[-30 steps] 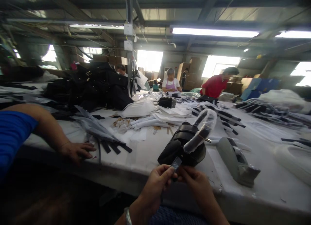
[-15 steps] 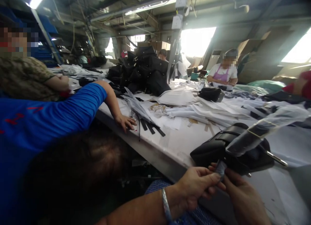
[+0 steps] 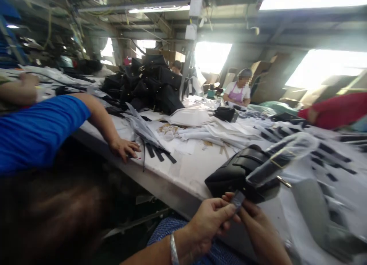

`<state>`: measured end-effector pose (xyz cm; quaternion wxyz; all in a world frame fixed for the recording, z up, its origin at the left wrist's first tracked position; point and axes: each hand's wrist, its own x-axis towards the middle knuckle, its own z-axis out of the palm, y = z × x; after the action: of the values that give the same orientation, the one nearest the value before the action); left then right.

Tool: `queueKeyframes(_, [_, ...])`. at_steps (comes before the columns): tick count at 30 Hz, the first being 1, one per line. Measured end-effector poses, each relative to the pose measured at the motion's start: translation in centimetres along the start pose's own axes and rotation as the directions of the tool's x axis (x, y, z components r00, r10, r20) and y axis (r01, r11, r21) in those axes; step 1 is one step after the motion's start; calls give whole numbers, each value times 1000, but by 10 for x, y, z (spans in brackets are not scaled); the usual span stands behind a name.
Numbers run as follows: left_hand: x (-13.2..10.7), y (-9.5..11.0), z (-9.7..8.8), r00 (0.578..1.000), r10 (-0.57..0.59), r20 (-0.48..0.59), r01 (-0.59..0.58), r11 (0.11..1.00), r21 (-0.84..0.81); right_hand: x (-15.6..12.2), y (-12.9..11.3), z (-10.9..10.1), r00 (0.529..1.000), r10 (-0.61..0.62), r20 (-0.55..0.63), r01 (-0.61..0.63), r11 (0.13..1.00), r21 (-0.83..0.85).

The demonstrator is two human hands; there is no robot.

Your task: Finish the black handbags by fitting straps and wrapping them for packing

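My left hand, with a silver bracelet at its wrist, is closed in a pinch on a small grey strip. From the other side, my right hand has its fingers closed at the same strip, partly hidden behind it. Just beyond both hands a black bag lies at the table's near edge. A strap in clear plastic wrap arches over the bag, and a metal bar sticks out on its right. Whether the strip is joined to the bag I cannot tell.
Left of me, a co-worker in a blue shirt leans down, one hand on the table edge. Black bags are heaped farther back. White sheets and dark strips lie about. Other people work around the table.
My view has turned to the right, so the table, bag and co-workers appear farther left. Both hands keep their hold on the grey strip. At the right, a red sleeve reaches farther into view.
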<state>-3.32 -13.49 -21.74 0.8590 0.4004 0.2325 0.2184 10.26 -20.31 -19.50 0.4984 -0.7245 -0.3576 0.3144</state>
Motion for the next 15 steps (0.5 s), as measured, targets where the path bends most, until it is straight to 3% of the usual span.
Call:
queueKeyframes(3, [2, -1, -2, 998, 62, -5, -62, 997, 47, -12, -1, -2, 999, -34, 10, 33, 997, 69])
queueKeyframes(8, [4, -4, -1, 992, 122, -23, -117, 980, 159, -30, 6, 9, 994, 21, -112, 15, 949, 316])
queueKeyframes(10, [5, -6, -2, 983, 178, -34, -167, 962, 217, -35, 10, 15, 984, 28, -175, 31, 946, 322])
queueKeyframes(11, [6, -7, -3, 977, 209, -32, -195, 949, 246, -37, 12, 17, 971, 4, -241, 57, 967, 248])
queueKeyframes(13, [7, -7, -4, 968, 251, -24, -233, 926, 299, -39, 14, 18, 906, -135, -402, 120, 991, -62])
queueKeyframes(15, [8, -6, -5, 964, 265, -25, -241, 910, 338, -38, 14, 12, 790, -410, -457, 210, 880, -426])
